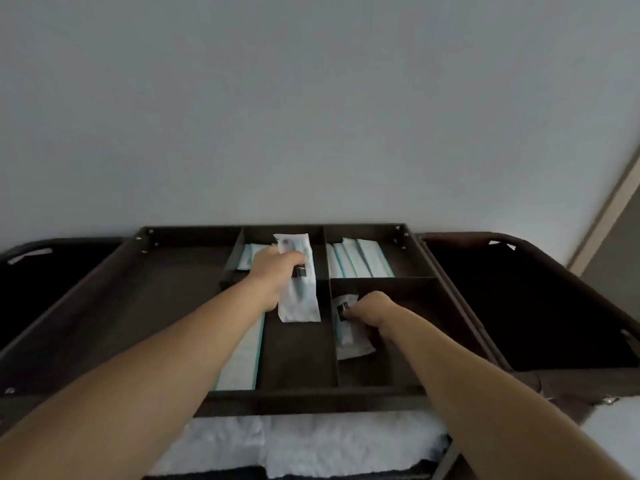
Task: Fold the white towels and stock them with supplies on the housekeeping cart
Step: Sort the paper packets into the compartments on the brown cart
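The dark brown housekeeping cart top (180, 306) has divided compartments. My left hand (273, 275) grips a white sealed supply packet (299, 299) with a dark item inside, held over the middle compartment. My right hand (372, 311) is closed on a second white packet (349, 336) lying in the right front compartment. Teal-edged white packets (360, 261) lie in the back right compartment, and a long teal-edged one (242, 355) lies under my left forearm. White folded towels (304, 441) sit on the shelf below the top.
Dark bag openings hang at both ends of the cart, the left bag (41, 282) and the right bag (512, 303). A pale wall (311, 116) stands right behind the cart. A door frame (609, 202) runs up at the far right.
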`<action>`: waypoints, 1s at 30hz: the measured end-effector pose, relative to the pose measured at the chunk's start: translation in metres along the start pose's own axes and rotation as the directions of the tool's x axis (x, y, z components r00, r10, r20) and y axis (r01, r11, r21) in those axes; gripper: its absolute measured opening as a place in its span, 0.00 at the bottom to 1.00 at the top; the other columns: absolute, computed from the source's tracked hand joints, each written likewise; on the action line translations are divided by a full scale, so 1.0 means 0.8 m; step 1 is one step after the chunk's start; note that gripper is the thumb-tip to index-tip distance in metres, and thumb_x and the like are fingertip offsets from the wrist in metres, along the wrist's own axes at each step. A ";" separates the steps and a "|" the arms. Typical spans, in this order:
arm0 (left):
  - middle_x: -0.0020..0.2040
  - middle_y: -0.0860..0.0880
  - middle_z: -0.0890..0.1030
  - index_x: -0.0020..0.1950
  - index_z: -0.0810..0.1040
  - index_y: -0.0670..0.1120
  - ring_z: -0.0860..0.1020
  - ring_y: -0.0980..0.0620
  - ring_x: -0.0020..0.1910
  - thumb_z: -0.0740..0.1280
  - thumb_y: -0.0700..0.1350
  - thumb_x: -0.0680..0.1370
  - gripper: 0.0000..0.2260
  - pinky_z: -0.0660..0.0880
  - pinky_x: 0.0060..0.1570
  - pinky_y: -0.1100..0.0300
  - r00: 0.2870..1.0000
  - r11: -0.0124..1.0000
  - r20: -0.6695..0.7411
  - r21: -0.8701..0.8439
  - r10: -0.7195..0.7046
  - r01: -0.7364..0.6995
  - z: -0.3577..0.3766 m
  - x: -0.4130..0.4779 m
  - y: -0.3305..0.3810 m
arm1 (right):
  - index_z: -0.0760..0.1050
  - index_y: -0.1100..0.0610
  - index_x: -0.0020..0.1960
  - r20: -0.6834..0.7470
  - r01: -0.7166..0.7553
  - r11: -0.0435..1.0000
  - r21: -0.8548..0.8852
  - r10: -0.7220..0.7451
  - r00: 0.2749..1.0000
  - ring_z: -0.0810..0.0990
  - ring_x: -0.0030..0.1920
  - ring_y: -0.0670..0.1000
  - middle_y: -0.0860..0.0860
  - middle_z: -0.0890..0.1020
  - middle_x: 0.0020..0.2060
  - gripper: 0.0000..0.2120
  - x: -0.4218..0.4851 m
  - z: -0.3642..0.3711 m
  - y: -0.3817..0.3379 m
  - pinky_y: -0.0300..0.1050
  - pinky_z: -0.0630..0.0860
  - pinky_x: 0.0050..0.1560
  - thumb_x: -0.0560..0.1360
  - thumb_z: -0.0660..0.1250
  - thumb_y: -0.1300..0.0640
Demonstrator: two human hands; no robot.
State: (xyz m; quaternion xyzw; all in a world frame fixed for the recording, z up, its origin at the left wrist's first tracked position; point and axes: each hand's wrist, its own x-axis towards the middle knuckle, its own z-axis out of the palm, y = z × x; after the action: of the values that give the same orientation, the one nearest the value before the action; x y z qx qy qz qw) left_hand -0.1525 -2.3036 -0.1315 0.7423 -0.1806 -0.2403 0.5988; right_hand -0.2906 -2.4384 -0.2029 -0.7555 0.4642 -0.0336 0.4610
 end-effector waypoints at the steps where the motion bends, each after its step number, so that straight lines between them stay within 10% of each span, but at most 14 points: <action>1: 0.39 0.46 0.79 0.44 0.81 0.41 0.79 0.46 0.41 0.72 0.44 0.72 0.07 0.72 0.40 0.55 1.000 1.000 -0.020 -0.001 0.001 -0.001 -0.003 0.000 0.001 | 0.74 0.59 0.48 0.027 0.017 0.999 -0.036 -0.016 0.999 0.77 0.41 0.53 0.55 0.78 0.41 0.11 0.004 0.003 0.000 0.43 0.72 0.40 0.75 0.73 0.54; 15: 0.44 0.45 0.78 0.52 0.80 0.39 0.76 0.47 0.44 0.70 0.43 0.75 0.10 0.71 0.45 0.54 0.998 0.999 0.065 0.045 0.019 -0.022 0.021 0.007 0.005 | 0.74 0.53 0.40 -0.104 -0.022 0.941 -0.339 -0.014 0.994 0.81 0.40 0.51 0.51 0.82 0.40 0.18 0.002 -0.011 0.017 0.45 0.74 0.35 0.68 0.76 0.40; 20: 0.41 0.44 0.80 0.44 0.79 0.42 0.78 0.47 0.39 0.67 0.39 0.77 0.03 0.72 0.40 0.56 0.990 1.000 0.139 0.000 -0.002 0.002 0.037 0.004 0.010 | 0.81 0.57 0.43 -0.235 0.159 0.984 -0.081 -0.174 0.956 0.83 0.38 0.51 0.53 0.84 0.37 0.18 -0.015 -0.035 -0.009 0.51 0.81 0.45 0.75 0.70 0.41; 24: 0.40 0.42 0.82 0.48 0.80 0.41 0.81 0.45 0.36 0.64 0.36 0.78 0.05 0.76 0.36 0.56 0.962 0.995 0.272 -0.093 -0.017 0.044 0.052 -0.003 0.010 | 0.80 0.56 0.45 -0.202 0.260 0.924 0.281 -0.208 0.957 0.81 0.33 0.47 0.53 0.85 0.40 0.16 -0.041 -0.047 -0.037 0.42 0.74 0.32 0.78 0.67 0.43; 30: 0.42 0.39 0.83 0.46 0.82 0.39 0.82 0.43 0.39 0.68 0.38 0.76 0.04 0.78 0.41 0.51 0.948 0.998 0.316 -0.056 0.040 -0.023 0.071 -0.006 0.010 | 0.83 0.60 0.46 -0.162 0.276 0.923 0.267 -0.239 0.957 0.77 0.27 0.41 0.50 0.82 0.33 0.12 -0.058 -0.056 -0.023 0.36 0.71 0.26 0.73 0.75 0.51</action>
State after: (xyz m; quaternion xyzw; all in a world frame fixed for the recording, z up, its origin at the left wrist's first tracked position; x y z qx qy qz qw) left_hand -0.1889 -2.3482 -0.1325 0.6755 -0.2798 -0.3512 0.5849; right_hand -0.3258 -2.4320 -0.1462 -0.7316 0.3792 -0.2088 0.5267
